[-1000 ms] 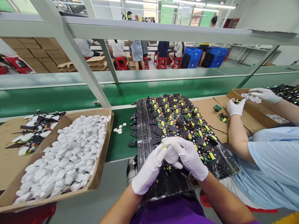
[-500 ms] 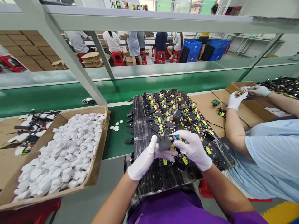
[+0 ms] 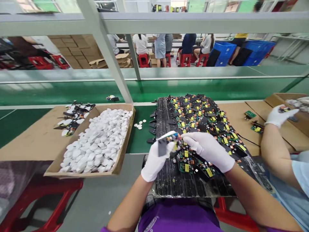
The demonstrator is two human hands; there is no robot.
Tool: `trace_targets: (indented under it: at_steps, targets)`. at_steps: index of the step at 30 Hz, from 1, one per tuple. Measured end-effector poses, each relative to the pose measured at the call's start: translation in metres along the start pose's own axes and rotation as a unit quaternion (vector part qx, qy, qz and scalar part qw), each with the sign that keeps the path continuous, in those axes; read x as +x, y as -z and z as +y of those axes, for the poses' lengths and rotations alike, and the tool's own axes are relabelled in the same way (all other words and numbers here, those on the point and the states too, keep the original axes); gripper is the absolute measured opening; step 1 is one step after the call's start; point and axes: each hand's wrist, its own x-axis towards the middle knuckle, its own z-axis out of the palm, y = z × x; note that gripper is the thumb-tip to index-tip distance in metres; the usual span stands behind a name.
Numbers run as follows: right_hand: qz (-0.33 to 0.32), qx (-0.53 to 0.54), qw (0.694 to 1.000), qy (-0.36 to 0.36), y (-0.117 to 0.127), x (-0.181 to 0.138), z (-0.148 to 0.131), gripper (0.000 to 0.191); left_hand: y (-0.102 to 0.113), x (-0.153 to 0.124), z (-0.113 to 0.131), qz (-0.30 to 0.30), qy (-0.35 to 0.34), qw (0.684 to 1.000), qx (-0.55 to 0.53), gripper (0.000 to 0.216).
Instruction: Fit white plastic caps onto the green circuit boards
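Note:
My white-gloved left hand is closed around a small circuit board with a black plate at its left end. Orange, blue and yellow parts show on the board. At the board's right edge are the fingertips of my gloved right hand, bunched together and touching it. A white shape lies along the board's top edge; I cannot tell whether it is my thumb or a disc. Below both hands, a black board wrapped in clear film carries rows of similar circuit boards.
An open carton of white discs stands left, with a pile of circuit boards beyond it. Several loose discs lie on the green surface. At right, a co-worker's gloved hand works over cardboard. A metal post rises ahead.
The view has swung left, so things appear farther right. My left hand has gone from an open palm under the circuit board to gripping it, and the black plate has turned.

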Motion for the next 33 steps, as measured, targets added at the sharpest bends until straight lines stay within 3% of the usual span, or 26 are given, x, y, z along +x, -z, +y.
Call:
trace_targets:
  at_steps: [2, 4, 7, 10, 16, 22, 29, 33]
  targets:
    - [-0.008, -0.092, 0.996, -0.003, 0.001, 0.024, -0.001, 0.046, 0.025, 0.002, -0.012, 0.100, -0.014, 0.994, -0.041, 0.051]
    - [-0.027, -0.167, 0.985, 0.009, -0.005, 0.052, -0.004, 0.042, 0.052, 0.004, -0.025, 0.161, -0.017, 0.984, -0.072, 0.047]
    - [-0.077, -0.223, 0.970, 0.052, -0.024, 0.098, -0.015, 0.039, 0.084, 0.013, -0.042, 0.204, -0.021, 0.975, -0.091, 0.045]
    - [-0.124, -0.238, 0.958, 0.097, -0.049, 0.142, -0.029, 0.041, 0.101, 0.029, -0.052, 0.202, -0.028, 0.976, -0.080, 0.046]
    - [-0.169, -0.272, 0.933, 0.164, -0.086, 0.209, -0.065, 0.041, 0.108, 0.066, -0.061, 0.176, -0.049, 0.982, -0.038, 0.047]
    - [-0.159, -0.254, 0.932, 0.205, -0.130, 0.260, -0.098, 0.050, 0.111, 0.072, -0.073, 0.172, -0.042, 0.984, 0.000, 0.042]
    - [-0.191, -0.245, 0.915, 0.256, -0.163, 0.302, -0.105, 0.064, 0.113, 0.072, -0.080, 0.169, -0.052, 0.984, 0.006, 0.045]
    - [-0.164, -0.233, 0.926, 0.247, -0.171, 0.302, -0.098, 0.044, 0.113, 0.073, -0.082, 0.166, -0.057, 0.985, -0.002, 0.044]
